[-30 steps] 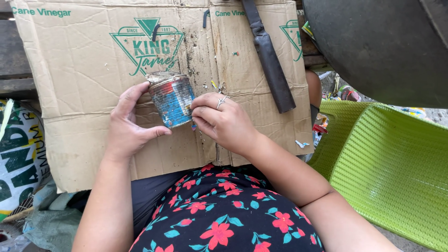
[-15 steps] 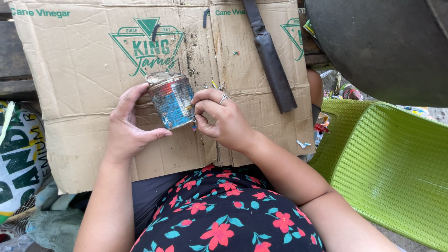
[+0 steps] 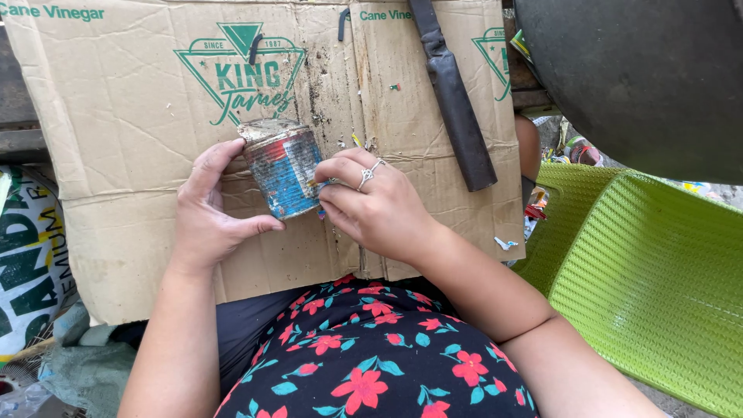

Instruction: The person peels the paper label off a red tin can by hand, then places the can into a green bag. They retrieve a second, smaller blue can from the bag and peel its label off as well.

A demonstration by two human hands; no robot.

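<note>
A worn tin can (image 3: 283, 172) with a torn blue and red paper label is held over a flattened cardboard sheet (image 3: 139, 116) on my lap. My left hand (image 3: 207, 209) cups the can from the left, thumb beneath it. My right hand (image 3: 377, 203), with a ring on one finger, pinches the edge of the label on the can's right side. The can is tilted, its dirty lid facing up and away from me.
A long dark blade-like tool (image 3: 455, 93) lies on the cardboard to the right of my hands. A green plastic chair (image 3: 650, 286) stands at the right, a large dark round pan (image 3: 642, 70) above it. A printed sack (image 3: 27, 255) lies at the left.
The can has stayed in my left hand. My right fingers have shifted slightly along the can's right side, gripping the label edge.
</note>
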